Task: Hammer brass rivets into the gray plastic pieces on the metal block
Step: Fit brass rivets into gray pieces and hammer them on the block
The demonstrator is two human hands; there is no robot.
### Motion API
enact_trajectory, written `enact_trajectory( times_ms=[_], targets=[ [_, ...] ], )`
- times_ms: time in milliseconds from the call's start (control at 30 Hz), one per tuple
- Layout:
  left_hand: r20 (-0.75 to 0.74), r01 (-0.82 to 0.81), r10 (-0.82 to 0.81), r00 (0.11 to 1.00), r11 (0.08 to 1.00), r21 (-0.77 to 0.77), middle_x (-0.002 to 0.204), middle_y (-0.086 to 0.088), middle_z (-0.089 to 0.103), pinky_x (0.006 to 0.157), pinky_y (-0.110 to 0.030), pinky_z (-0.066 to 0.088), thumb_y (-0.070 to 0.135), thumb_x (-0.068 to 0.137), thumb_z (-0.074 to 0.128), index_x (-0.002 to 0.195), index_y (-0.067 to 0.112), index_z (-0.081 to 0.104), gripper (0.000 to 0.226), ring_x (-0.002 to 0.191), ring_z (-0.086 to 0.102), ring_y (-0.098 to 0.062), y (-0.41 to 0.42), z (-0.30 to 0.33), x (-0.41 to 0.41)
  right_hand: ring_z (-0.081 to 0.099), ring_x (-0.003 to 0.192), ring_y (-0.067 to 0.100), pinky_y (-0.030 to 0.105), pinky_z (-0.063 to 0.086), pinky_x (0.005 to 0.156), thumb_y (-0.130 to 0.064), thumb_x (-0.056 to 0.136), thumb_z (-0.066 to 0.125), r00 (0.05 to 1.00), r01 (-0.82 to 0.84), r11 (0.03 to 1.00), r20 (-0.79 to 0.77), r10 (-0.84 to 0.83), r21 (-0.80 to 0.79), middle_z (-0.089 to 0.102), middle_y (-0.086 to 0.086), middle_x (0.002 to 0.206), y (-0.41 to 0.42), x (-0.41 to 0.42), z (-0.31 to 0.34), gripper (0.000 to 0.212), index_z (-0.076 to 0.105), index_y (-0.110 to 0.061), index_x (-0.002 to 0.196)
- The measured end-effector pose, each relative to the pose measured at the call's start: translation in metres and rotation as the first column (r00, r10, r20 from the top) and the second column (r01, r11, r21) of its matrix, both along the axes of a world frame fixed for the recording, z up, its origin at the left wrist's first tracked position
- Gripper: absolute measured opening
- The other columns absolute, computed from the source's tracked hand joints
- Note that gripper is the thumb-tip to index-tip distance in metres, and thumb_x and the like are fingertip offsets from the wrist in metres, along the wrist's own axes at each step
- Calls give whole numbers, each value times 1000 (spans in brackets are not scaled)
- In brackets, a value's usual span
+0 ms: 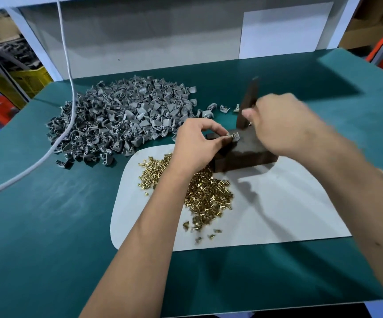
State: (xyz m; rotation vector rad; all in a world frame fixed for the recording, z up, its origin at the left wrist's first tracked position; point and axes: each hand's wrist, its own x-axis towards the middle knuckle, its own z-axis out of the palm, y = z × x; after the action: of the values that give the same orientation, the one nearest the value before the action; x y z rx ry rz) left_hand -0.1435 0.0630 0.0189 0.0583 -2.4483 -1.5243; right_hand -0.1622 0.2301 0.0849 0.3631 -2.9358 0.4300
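A small gray plastic piece (234, 136) with a brass rivet standing in it sits on the top near-left corner of the dark brown rectangular metal block (245, 152), where the hard face can back up each blow. The left hand (197, 143) pinches the piece between thumb and fingertips, likely to steady it and keep the rivet upright under the strike. The piece's long axis cannot be told at this size; its rivet end appears to face up.

The right hand (277, 120), blurred with motion, is wrapped around a dark hammer-like metal bar (246, 106) above the block's far side. The bar stands nearly upright, its long axis tilted slightly away and right, its lower end close above the block, just beyond the piece.

The block rests on the far edge of a white rounded mat (277, 210). Loose brass rivets (208, 193) lie heaped on the mat just in front of the block, within reach. A large pile of gray plastic pieces (121, 120) lies left of the block on the green tabletop (48, 226), and a few single pieces (225, 109) sit behind it, perhaps finished.
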Motion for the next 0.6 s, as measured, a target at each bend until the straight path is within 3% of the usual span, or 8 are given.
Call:
enact_trajectory(
  times_ms=[67, 133, 167, 233, 300, 400, 533, 600],
  targets=[
    [2, -1, 1, 1000, 1000, -2, 91, 4, 77, 95, -40, 55, 17, 78, 88, 72, 27, 76, 17, 99, 70, -15, -1, -1, -1, 42, 70, 36, 37, 37, 66, -40, 106, 44, 990, 18, 993, -138, -35, -120, 41, 7, 69, -1, 3, 1, 36, 51, -17, 80],
    [-3, -1, 1, 1000, 1000, 1, 91, 3, 77, 95, -40, 56, 16, 78, 88, 71, 28, 75, 19, 98, 71, -16, -1, -1, -1, 48, 74, 38, 36, 39, 67, -30, 108, 44, 998, -33, 999, -51, 33, -4, 41, 7, 70, -8, 5, -4, 27, 64, -15, 99],
    [-3, -1, 1, 1000, 1000, 8, 92, 2, 77, 94, -41, 56, 16, 78, 88, 70, 29, 75, 20, 98, 71, -17, -1, -1, -1, 51, 77, 38, 36, 40, 68, -27, 108, 43, 997, -81, 992, 22, 79, 97, 42, 6, 69, -10, 7, -5, 26, 64, -14, 99],
    [9, -6, 5, 1000, 1000, 20, 93, -1, 77, 93, -42, 56, 17, 79, 88, 71, 28, 75, 19, 98, 71, -19, 0, 0, 0, 50, 76, 38, 38, 42, 69, -33, 108, 44, 991, -108, 984, 91, 96, 142, 49, 10, 73, -5, 5, 4, 37, 53, -14, 78],
    [12, -7, 7, 1000, 1000, 6, 92, 1, 77, 94, -41, 56, 18, 79, 88, 72, 26, 76, 16, 98, 71, -18, -1, 0, 0, 47, 68, 37, 38, 41, 67, -42, 105, 44, 998, -65, 996, 3, 64, 54, 46, 8, 68, 0, -2, 11, 42, 49, -15, 73],
    [15, -11, 10, 1000, 1000, 12, 91, 4, 77, 93, -40, 57, 18, 78, 88, 73, 25, 77, 14, 96, 71, -16, -1, -1, -1, 39, 60, 33, 36, 36, 63, -41, 105, 42, 979, -66, 990, -202, 39, -128, 41, 5, 65, -6, 3, 2, 34, 43, -23, 77],
    [-1, -7, 7, 1000, 1000, 24, 91, 5, 75, 94, -37, 56, 15, 79, 88, 75, 23, 76, 15, 96, 71, -14, 0, 0, 0, 44, 71, 33, 36, 39, 66, -26, 107, 47, 993, -117, 987, 4, 118, 107, 37, 1, 65, -6, 2, -12, 43, 30, -19, 68],
    [-8, -14, 14, 1000, 1000, 16, 89, 10, 73, 95, -32, 54, 15, 79, 88, 77, 20, 78, 12, 97, 70, -11, 1, -1, 0, 50, 74, 36, 37, 41, 65, -35, 106, 48, 995, -99, 991, 41, 96, 88, 44, 3, 66, 2, -4, -9, 45, 37, -19, 65]
  ],
)
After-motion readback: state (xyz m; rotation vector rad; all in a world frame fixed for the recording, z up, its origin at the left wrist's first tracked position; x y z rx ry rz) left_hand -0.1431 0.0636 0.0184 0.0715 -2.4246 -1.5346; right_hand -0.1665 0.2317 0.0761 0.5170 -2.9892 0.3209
